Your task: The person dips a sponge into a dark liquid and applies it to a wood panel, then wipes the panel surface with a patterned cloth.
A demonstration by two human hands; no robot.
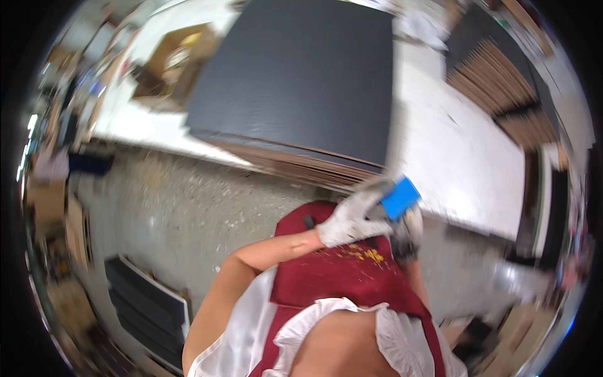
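A small blue rectangular block (401, 198) is held in front of my red apron, near the front edge of the table. My left hand (349, 218), in a pale, smudged work glove, has its thumb and fingers on either side of the block's left end. My right hand (409, 234), gloved too, is right under the block; its fingers are hidden and blurred. Just beyond both hands lies a stack of dark grey panels (301, 75) with brown edges, its near corner close to the block.
The white table (461, 151) carries the stack, an open cardboard box (154, 103) at left, and more dark panels (493, 81) at far right. Below are a grey floor (182, 213), dark sheets (147, 308) at lower left, and cardboard pieces (521, 330) at lower right.
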